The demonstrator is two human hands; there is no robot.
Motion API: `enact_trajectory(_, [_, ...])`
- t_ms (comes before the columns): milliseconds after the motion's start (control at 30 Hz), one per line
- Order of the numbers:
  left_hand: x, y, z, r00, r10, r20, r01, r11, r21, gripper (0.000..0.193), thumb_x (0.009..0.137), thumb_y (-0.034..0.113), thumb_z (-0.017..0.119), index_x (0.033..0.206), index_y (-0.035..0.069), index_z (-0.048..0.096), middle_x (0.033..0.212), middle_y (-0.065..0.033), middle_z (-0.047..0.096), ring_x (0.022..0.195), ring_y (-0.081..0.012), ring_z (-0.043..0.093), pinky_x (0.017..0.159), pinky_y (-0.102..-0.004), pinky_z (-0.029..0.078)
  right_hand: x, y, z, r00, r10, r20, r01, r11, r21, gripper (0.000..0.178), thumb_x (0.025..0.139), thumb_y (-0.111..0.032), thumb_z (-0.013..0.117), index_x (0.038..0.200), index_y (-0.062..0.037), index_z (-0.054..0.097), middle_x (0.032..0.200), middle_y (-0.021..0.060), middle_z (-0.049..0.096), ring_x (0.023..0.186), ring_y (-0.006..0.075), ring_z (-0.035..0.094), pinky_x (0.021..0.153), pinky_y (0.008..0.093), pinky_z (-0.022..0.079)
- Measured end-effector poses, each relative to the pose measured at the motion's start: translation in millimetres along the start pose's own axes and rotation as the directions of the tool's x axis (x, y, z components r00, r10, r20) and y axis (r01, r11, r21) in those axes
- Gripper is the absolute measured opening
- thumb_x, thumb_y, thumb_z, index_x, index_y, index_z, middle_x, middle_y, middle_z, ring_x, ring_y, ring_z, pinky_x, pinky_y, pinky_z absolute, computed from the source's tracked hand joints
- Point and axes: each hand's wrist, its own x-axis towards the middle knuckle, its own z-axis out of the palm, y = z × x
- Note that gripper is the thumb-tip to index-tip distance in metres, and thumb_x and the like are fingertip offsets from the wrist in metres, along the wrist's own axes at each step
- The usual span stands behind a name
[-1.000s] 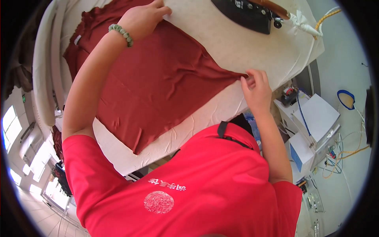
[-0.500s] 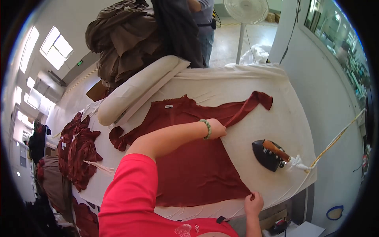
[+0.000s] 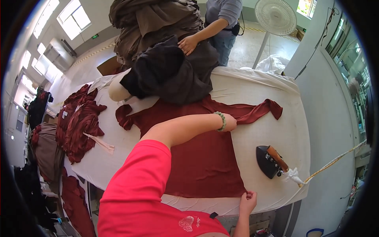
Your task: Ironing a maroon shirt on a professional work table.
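Note:
A dark red long-sleeved top lies spread on the white-covered table, its sleeves out to both sides. My left arm, with a green beaded bracelet, reaches across it. My left hand is closed at the top's right side, just under the sleeve, and grips the cloth there; its fingertips are mostly hidden. Low on the right, my right hand pinches the bottom hem corner. Dark grey garments cover the top's neck end. A black iron with a wooden handle sits right of the top.
A co-worker's hand rests on the dark garments at the far side, before a tall brown garment pile. A padded white roll lies partly beneath them. Crumpled dark red garments lie at left. The iron's cord runs right.
The co-worker's dark garments have come down onto the padded roll and the top's neck end. The view has shifted. My hands keep their places on the top's side and hem corner.

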Motion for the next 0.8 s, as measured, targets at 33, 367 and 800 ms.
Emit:
enact_trajectory(33, [1.8,0.3,2.4,1.0,-0.019,-0.004,0.019,1.0,-0.005,0.022,0.091,0.014,0.072,0.113,0.015,0.076,0.12,-0.0075,0.067,0.109,-0.0322,0.069,0.087,-0.046,0.058,0.1,-0.3,0.1,1.0,0.014,0.003,-0.014,0.998,-0.061,0.017,0.09,-0.007,0.072,0.104,-0.0033,0.065,0.083,0.0086,0.07,0.072,0.021,0.068,0.068,0.0359,0.055])
enact_trajectory(367, [-4.5,2.6,6.3,0.998,-0.039,-0.059,0.039,0.999,-0.01,0.019,0.09,0.013,0.073,0.109,0.015,0.074,0.115,-0.0062,0.067,0.105,-0.0303,0.071,0.083,-0.0456,0.059,-2.6,-6.5,-0.7,0.998,-0.068,0.011,0.069,0.98,-0.186,0.021,0.09,-0.011,0.076,0.108,-0.004,0.068,0.077,0.0069,0.068,0.066,0.0212,0.066,0.065,0.0367,0.054])
enact_trajectory(800, [-12.8,5.9,6.7,0.99,-0.027,-0.139,0.027,1.0,0.0,0.014,0.092,0.015,0.072,0.105,0.013,0.074,0.111,-0.0069,0.068,0.099,-0.0294,0.073,0.08,-0.0444,0.06,-2.8,2.5,0.7,0.986,-0.165,0.0,0.16,0.961,-0.224,0.015,0.088,-0.009,0.074,0.101,-0.0039,0.069,0.082,0.0084,0.068,0.069,0.0247,0.068,0.066,0.0389,0.054])
